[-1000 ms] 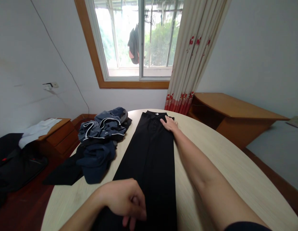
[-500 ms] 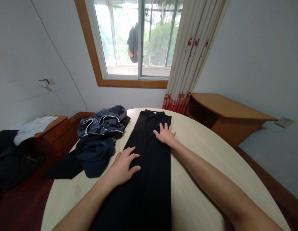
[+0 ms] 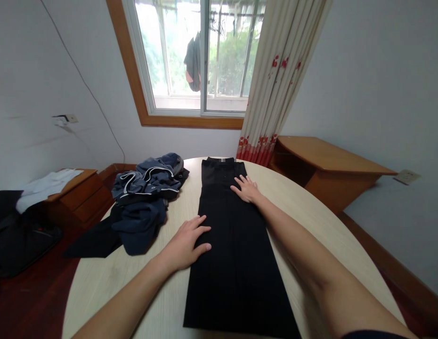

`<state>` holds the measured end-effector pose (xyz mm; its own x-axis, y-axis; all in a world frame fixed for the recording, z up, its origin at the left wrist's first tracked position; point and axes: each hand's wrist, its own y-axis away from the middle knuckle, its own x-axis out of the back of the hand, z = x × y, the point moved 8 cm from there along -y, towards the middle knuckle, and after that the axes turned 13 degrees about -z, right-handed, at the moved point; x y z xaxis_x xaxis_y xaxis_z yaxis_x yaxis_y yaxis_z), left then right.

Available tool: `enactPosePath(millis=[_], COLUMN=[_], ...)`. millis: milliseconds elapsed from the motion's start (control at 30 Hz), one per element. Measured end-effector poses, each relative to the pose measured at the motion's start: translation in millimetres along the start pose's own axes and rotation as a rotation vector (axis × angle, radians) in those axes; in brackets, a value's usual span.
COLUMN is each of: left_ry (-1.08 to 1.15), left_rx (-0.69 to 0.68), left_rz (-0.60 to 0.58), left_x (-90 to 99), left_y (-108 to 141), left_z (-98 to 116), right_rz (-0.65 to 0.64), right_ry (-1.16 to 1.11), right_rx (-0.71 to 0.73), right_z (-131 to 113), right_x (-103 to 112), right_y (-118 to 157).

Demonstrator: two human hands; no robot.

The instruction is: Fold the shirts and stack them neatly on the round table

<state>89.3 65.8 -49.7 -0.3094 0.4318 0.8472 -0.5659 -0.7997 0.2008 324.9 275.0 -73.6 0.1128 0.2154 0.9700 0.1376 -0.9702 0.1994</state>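
Black trousers [image 3: 233,263] are being kept stretched out on a round, pale table [image 3: 95,282], the waistband being directed away from the viewer, toward the window [image 3: 226,61]. Half a second ago, the cloth was slanting to the lower left and was being cut off by the bottom of the view; now the long body is being angled to the right, and the lower end is being shown. Where buttons were distinct below the waistband, mostly plain dark fabric is being seen.

The left hand [image 3: 185,242] is being rested along the left edge, fingers being spread wide, thumb apart, nothing being gripped; a second ago it was curled lower down. The right hand [image 3: 247,189] is being laid on the right edge, just below the waistband, fingers likewise being fanned out and nothing being grasped. To the left, a pile of clothes [image 3: 150,190] is being left unchanged.
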Motion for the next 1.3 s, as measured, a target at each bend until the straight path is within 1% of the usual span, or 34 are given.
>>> enactPosePath(millis=[67, 133, 200, 267, 367, 467, 533, 600, 667, 733, 833, 900, 967, 1033, 1100, 1200, 1300], left_ry=[-0.036, -0.065, -0.097, -0.129, -0.164, -0.201, -0.229, -0.247, -0.254, -0.244, -0.217, -0.213, -0.213, -0.201, -0.19, -0.169, -0.147], left_rx=[-0.018, -0.02, -0.017, -0.008, 0.021, 0.038, 0.033, 0.014, -0.04, -0.141, -0.301, -0.341, -0.327, -0.294, -0.271, -0.247, -0.202], left_rz=[-0.034, -0.07, -0.106, -0.146, -0.217, -0.272, -0.282, -0.266, -0.254, -0.25, -0.228, -0.206, -0.168, -0.111, -0.07, -0.053, -0.023], left_x=[-5.3, -8.2, -9.1, -9.5, -11.8, -16.8, -21.3, -27.0, -36.7, -49.7, -67.1, -73.8, -75.4, -72.6, -69.8, -69.1, -68.4], left_y=[-1.9, -2.1, -0.1, 3.7, 11.3, 19.2, 25.1, 33.7, 47.0, 65.5, 97.4, 114.2, 124.2, 129.4, 132.8, 138.3, 144.9], left_z=[3.7, 6.3, 9.5, 13.5, 19.4, 26.3, 32.7, 41.8, 55.8, 74.9, 103.3, 114.3, 117.9, 116.7, 114.3, 110.5, 105.7], right_rz=[0.027, 0.066, 0.066, 0.024, -0.04, -0.06, -0.062, -0.066, -0.078, -0.08, -0.085, -0.125, -0.176, -0.172, -0.086, 0.069, 0.152], right_ry=[0.031, 0.07, 0.086, 0.066, 0.034, 0.033, 0.034, 0.026, 0.007, -0.023, -0.09, -0.127, -0.15, -0.17, -0.191, -0.185, -0.153], right_rx=[-0.001, -0.018, -0.023, 0.007, 0.096, 0.168, 0.197, 0.213, 0.236, 0.283, 0.394, 0.464, 0.515, 0.54, 0.533, 0.518, 0.534], right_z=[3.4, 1.0, -6.3, -16.3, -30.4, -37.8, -39.2, -39.1, -39.2, -41.0, -46.3, -49.5, -51.4, -50.8, -47.5, -43.2, -43.2], right_x=[4.9, 6.5, 0.7, -11.1, -28.0, -36.7, -40.2, -44.5, -50.3, -55.2, -59.0, -61.8, -65.5, -66.5, -63.1, -56.6, -53.0], right_y=[-0.6, 7.2, 23.4, 47.0, 92.4, 141.4, 172.9, 203.5, 234.4, 267.1, 317.4, 347.4, 371.3, 387.6, 397.1, 405.8, 412.4])
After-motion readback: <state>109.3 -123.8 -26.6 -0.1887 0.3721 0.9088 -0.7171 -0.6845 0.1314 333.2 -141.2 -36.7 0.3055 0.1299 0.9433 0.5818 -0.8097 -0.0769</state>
